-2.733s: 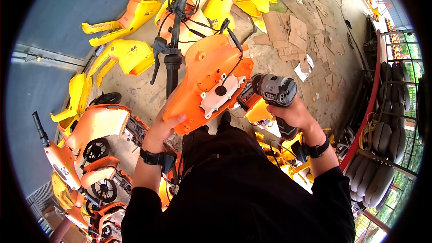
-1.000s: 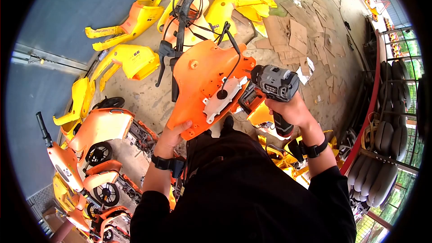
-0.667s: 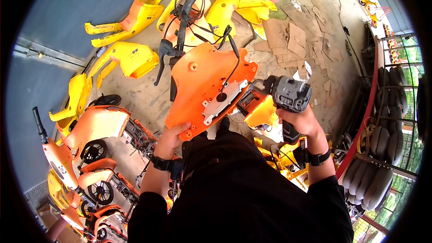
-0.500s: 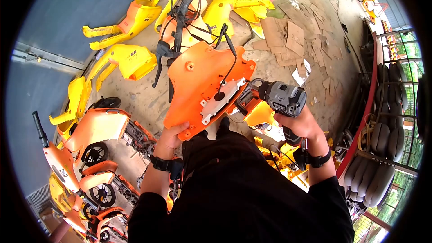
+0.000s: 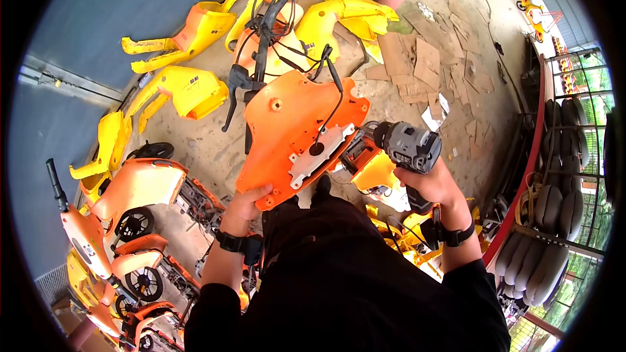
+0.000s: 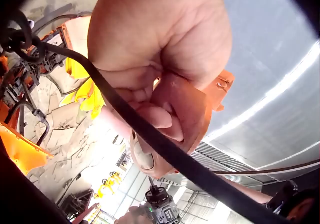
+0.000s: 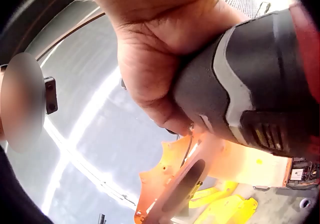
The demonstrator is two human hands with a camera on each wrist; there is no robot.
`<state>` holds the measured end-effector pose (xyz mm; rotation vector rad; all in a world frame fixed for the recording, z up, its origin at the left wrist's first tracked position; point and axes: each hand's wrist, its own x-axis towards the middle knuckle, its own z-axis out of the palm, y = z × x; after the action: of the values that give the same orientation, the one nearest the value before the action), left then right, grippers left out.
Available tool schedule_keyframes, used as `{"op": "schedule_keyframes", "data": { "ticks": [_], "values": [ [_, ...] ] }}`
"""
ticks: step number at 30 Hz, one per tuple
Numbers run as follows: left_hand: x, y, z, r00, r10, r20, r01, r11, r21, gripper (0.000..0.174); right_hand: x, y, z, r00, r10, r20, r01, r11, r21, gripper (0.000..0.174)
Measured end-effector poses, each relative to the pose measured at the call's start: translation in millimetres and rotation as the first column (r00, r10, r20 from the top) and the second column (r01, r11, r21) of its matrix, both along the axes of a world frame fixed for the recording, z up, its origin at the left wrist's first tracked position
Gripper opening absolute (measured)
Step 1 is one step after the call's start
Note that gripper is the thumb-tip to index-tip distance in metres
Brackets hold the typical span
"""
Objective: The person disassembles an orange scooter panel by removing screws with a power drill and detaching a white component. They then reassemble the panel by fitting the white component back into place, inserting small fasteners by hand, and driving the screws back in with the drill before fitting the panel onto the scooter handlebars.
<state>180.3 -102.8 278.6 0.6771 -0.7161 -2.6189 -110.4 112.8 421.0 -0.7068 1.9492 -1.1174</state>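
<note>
My left hand (image 5: 244, 203) grips the lower left corner of an orange plastic scooter panel (image 5: 277, 137), thumb on the face turned to me. In the left wrist view, fingers curl around the edge of this panel (image 6: 192, 104). A white plate (image 5: 323, 156) with a black cable through it sits on the panel's lower right part. My right hand (image 5: 430, 182) holds a grey and black cordless drill (image 5: 409, 145) by its handle, just right of the panel and apart from it. The right wrist view shows the drill's dark handle (image 7: 220, 79) close up in the palm.
A scooter handlebar (image 5: 263, 39) with cables rises behind the panel. Yellow body panels (image 5: 195, 88) lie along the blue wall. Flattened cardboard (image 5: 411, 62) covers part of the floor. Partly stripped orange scooters (image 5: 140, 189) stand at left; grey seats (image 5: 544, 261) are stacked by the right fence.
The drill was at the panel's right edge a second ago; it has moved down and right, away from it. The panel has sunk slightly, still in my left hand.
</note>
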Motion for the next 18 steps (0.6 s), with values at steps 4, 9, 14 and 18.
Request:
{"op": "schedule_keyframes", "data": {
  "ticks": [4, 9, 14, 18],
  "values": [
    [-2.5, -1.7, 5.5, 1.000, -0.002, -0.017, 0.002, 1.000, -0.003, 0.071, -4.9, 5.0, 2.0, 0.998, 0.064, -0.009, -0.062, 0.987, 0.150, 0.045],
    [0.5, -3.0, 0.2, 1.000, -0.020, 0.002, 0.020, 1.000, 0.006, 0.073, -1.6, -3.4, 2.9, 0.999, 0.033, 0.006, -0.034, 0.989, 0.141, 0.050],
    [1.7, -7.2, -3.5, 0.999, -0.054, 0.000, 0.054, 0.999, 0.003, 0.072, -1.2, -10.4, 0.7, 0.999, 0.037, -0.009, -0.037, 0.997, 0.074, 0.048],
    [2.6, -5.1, -1.8, 0.999, -0.048, 0.015, 0.049, 0.997, -0.059, 0.072, 2.4, -12.8, 4.2, 0.996, 0.010, 0.087, -0.017, 0.996, 0.087, 0.047]
  ]
}}
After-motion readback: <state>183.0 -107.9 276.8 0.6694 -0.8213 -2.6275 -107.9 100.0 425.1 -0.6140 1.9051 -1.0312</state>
